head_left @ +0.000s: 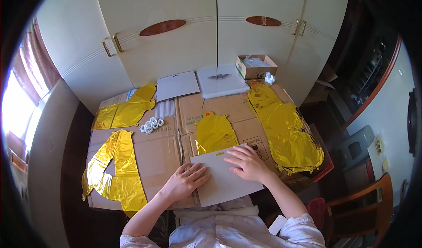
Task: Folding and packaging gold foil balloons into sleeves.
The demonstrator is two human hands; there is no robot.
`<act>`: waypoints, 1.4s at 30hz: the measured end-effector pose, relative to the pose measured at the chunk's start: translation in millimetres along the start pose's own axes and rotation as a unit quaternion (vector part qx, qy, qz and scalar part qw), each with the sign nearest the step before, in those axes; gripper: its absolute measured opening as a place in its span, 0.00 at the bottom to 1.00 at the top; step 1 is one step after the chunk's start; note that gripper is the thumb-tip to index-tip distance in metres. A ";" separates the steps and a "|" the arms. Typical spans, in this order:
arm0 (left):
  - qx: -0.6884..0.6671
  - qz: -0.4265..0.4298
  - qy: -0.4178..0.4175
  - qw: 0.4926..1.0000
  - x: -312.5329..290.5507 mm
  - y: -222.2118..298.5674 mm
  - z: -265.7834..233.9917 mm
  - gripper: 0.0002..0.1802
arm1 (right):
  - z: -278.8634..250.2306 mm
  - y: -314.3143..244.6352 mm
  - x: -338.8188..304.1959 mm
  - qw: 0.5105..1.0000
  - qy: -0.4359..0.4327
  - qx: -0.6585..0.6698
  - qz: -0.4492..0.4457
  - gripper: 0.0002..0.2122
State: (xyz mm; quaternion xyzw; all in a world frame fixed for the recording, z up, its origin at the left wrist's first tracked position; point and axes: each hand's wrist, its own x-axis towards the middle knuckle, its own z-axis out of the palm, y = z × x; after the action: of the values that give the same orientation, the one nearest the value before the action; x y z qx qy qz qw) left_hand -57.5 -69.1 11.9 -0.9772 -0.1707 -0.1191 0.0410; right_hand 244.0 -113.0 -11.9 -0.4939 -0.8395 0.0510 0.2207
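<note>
A pale grey card (228, 184) with a hang slot near its top edge lies in front of me at the near side of the cardboard-covered table. My left hand (187, 181) rests on the card's left edge, fingers stretched out. On its upper right part lies my right hand (247, 162), fingers spread flat. Just beyond the card, partly covered by it, is a gold foil balloon (215, 131), flat and uninflated, with a small red spot at its top.
Flat gold foil balloons lie left (118, 160), back left (125, 109) and right (288, 131). Toward the back are white ribbon rolls (151, 125), clear straws (165, 109), a grey card stack (178, 85), clear plastic bags (222, 87) and a small carton (257, 72). Cabinets stand behind.
</note>
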 end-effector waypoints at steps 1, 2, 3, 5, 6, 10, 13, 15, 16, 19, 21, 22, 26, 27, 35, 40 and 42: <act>0.006 -0.001 -0.008 1.000 1.2 0.4 -1.6 0.26 | 1.6 2.2 0.0 1.000 -0.002 0.002 0.001 0.18; 0.006 -0.014 -0.014 1.000 1.8 0.8 -2.0 0.26 | 1.4 2.6 1.2 1.000 -0.002 0.002 0.001 0.18; 0.005 -0.027 -0.020 0.999 2.8 2.6 -1.8 0.27 | 1.4 2.6 1.5 1.000 -0.002 0.001 0.001 0.18; -0.024 -0.051 -0.010 0.998 9.1 10.7 -1.3 0.27 | 2.4 3.0 1.4 1.000 -0.002 -0.001 0.002 0.18; -0.053 -0.063 0.007 0.997 16.1 19.0 -1.5 0.27 | 3.2 3.4 1.3 1.000 -0.002 -0.002 0.003 0.18; -0.069 -0.079 0.020 0.994 41.0 45.9 5.3 0.32 | 2.1 1.6 3.0 1.000 -0.012 0.005 0.020 0.18; -0.058 -0.091 0.003 0.994 44.6 49.8 15.1 0.37 | 1.9 3.8 4.8 1.000 -0.001 0.000 -0.001 0.19; -0.059 -0.093 -0.007 0.994 45.5 49.9 18.3 0.37 | -1.4 8.1 10.4 0.999 0.004 0.040 0.022 0.18; -0.059 -0.094 -0.007 0.994 45.8 50.1 18.8 0.37 | -3.6 11.1 15.5 0.998 0.007 0.061 0.033 0.17; -0.060 -0.096 -0.010 0.994 48.1 51.8 17.5 0.37 | -2.8 30.5 43.3 0.983 0.061 0.131 0.115 0.16; -0.058 -0.100 -0.012 0.993 49.0 51.2 14.9 0.37 | 9.1 51.5 65.7 0.971 0.070 0.144 0.175 0.20; -0.059 -0.096 -0.011 0.994 50.8 51.4 14.7 0.36 | 14.4 63.8 74.5 0.960 0.062 0.167 0.216 0.22; -0.061 -0.102 -0.010 0.993 48.5 50.2 16.2 0.36 | 6.0 66.7 109.1 0.917 0.011 0.224 0.329 0.31; -0.062 -0.102 -0.009 0.993 48.4 50.4 17.0 0.36 | 3.9 66.9 113.2 0.900 0.001 0.251 0.356 0.32; -0.060 -0.101 -0.007 0.993 48.0 50.1 20.0 0.36 | 2.0 75.2 127.1 0.904 -0.080 0.266 0.325 0.23; -0.069 -0.098 -0.006 0.993 50.1 50.6 19.5 0.36 | 14.5 93.3 113.9 0.901 -0.077 0.328 0.273 0.15; -0.071 -0.112 -0.007 0.991 43.6 49.2 20.6 0.36 | 0.2 66.0 110.5 0.897 -0.063 0.367 0.238 0.15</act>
State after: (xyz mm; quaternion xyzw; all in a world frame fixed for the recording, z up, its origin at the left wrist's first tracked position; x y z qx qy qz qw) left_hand 3.7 -98.7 0.8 -0.9533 -0.2705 -0.1274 -0.0430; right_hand 251.3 14.6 3.2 -0.5588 -0.6307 0.4376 0.3138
